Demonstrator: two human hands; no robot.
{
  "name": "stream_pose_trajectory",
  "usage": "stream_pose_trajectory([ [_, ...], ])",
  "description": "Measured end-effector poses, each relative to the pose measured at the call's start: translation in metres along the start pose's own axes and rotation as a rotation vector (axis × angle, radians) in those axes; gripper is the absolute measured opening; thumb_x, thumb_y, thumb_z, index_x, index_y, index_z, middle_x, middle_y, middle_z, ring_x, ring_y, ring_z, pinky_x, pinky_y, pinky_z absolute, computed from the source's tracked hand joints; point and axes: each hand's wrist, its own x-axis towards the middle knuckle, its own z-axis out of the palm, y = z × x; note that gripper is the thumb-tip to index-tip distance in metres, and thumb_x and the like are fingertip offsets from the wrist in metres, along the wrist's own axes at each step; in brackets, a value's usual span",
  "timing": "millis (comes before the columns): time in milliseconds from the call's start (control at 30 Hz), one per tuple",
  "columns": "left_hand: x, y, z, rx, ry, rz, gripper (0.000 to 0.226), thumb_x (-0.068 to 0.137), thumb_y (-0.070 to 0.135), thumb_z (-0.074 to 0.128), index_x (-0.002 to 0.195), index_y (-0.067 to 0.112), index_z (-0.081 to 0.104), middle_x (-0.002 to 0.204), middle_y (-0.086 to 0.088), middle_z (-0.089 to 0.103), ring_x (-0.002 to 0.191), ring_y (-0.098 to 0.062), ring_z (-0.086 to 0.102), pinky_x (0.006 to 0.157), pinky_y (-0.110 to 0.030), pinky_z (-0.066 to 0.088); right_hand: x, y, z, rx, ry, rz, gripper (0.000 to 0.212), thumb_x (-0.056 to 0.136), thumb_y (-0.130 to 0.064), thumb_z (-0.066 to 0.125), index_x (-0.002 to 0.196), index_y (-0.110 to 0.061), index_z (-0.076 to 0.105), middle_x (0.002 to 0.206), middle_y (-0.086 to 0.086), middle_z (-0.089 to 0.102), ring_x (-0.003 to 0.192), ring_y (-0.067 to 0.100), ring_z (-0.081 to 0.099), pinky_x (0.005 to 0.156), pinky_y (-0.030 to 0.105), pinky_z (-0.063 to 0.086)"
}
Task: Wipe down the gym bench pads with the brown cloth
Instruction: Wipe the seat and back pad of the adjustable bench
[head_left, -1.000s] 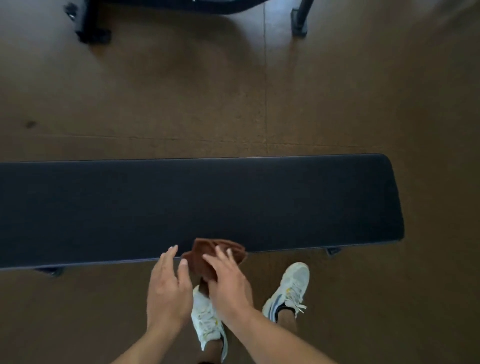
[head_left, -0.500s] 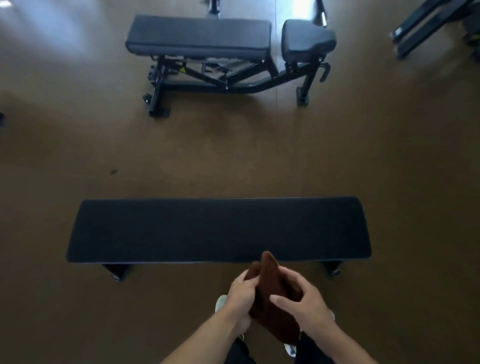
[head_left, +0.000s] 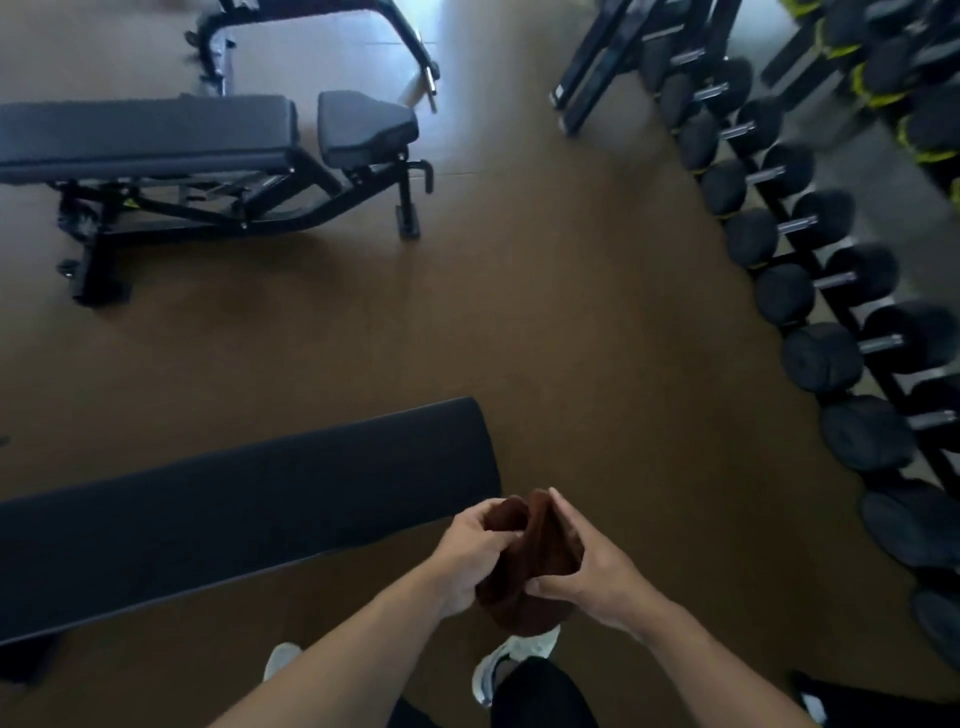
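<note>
The brown cloth (head_left: 530, 566) is bunched up in the air between both my hands, just off the right end of the flat black bench pad (head_left: 234, 514). My left hand (head_left: 470, 551) grips its left side with curled fingers. My right hand (head_left: 582, 566) pinches the right side between thumb and fingers. The cloth hangs clear of the pad. Farther off at the upper left stands an adjustable bench with a long grey back pad (head_left: 145, 132) and a small seat pad (head_left: 363, 124).
A rack of black dumbbells (head_left: 810, 291) runs diagonally down the right side. Black frame legs (head_left: 597, 67) stand at the top right. Brown floor (head_left: 545, 312) lies between the benches and the rack. My white shoes (head_left: 514, 660) are below my hands.
The cloth has come off the flat pad's front edge and both hands now hold it in the air. The view has risen and turned right, showing the dumbbell rack.
</note>
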Motion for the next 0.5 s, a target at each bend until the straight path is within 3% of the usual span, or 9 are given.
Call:
stream_pose_trajectory([
  [100,0.016,0.026,0.074,0.062,-0.072,0.002,0.026,0.094,0.010,0.069,0.112,0.027,0.073,0.107,-0.003,0.078,0.105,-0.022,0.072,0.096,-0.044,0.058,-0.017,0.010,-0.082,-0.148,0.047,0.000,0.118,0.065,-0.039,0.096,0.157,-0.055,0.023,0.138,-0.018,0.046,0.129,0.006,0.049,0.102,0.025,0.046],
  [167,0.026,0.046,0.109,0.098,-0.067,0.013,0.027,0.093,0.008,0.068,0.111,0.028,0.073,0.106,-0.002,0.077,0.104,-0.021,0.071,0.093,-0.041,0.059,-0.019,0.009,-0.125,-0.243,0.057,-0.016,0.108,0.061,-0.044,0.096,0.151,-0.053,0.037,0.135,-0.014,0.046,0.128,0.009,0.049,0.102,0.028,0.048],
  [267,0.043,0.076,0.139,0.134,-0.067,0.026,0.029,0.090,0.003,0.069,0.105,0.027,0.076,0.104,-0.001,0.077,0.102,-0.020,0.071,0.080,-0.035,0.061,-0.008,0.002,-0.170,-0.305,0.103,-0.047,0.071,0.056,-0.046,0.097,0.116,-0.040,0.060,0.122,-0.013,0.057,0.114,0.010,0.060,0.091,0.032,0.055],
  [367,0.065,0.103,0.149,0.095,-0.010,0.018,0.026,0.092,0.002,0.068,0.101,0.023,0.078,0.102,-0.004,0.077,0.098,-0.023,0.073,0.075,-0.035,0.063,0.011,-0.016,-0.198,-0.337,0.119,-0.064,0.049,0.066,-0.042,0.094,0.094,-0.028,0.055,0.102,-0.008,0.068,0.094,0.014,0.065,0.080,0.036,0.057],
  [433,0.086,0.116,0.153,0.049,0.101,-0.005,0.023,0.094,0.009,0.068,0.111,0.024,0.073,0.105,-0.006,0.075,0.098,-0.024,0.072,0.084,-0.042,0.063,0.026,-0.026,-0.214,-0.356,0.138,-0.079,0.041,0.079,-0.038,0.088,0.088,-0.023,0.051,0.093,-0.003,0.072,0.088,0.018,0.067,0.078,0.042,0.055],
  [500,0.110,0.127,0.154,-0.017,0.220,-0.071,0.037,0.091,0.019,0.074,0.126,0.023,0.061,0.114,-0.006,0.069,0.099,-0.026,0.069,0.086,-0.045,0.061,0.044,-0.035,-0.230,-0.376,0.156,-0.104,0.035,0.086,-0.035,0.083,0.085,-0.023,0.050,0.088,-0.004,0.074,0.082,0.015,0.069,0.077,0.045,0.057],
])
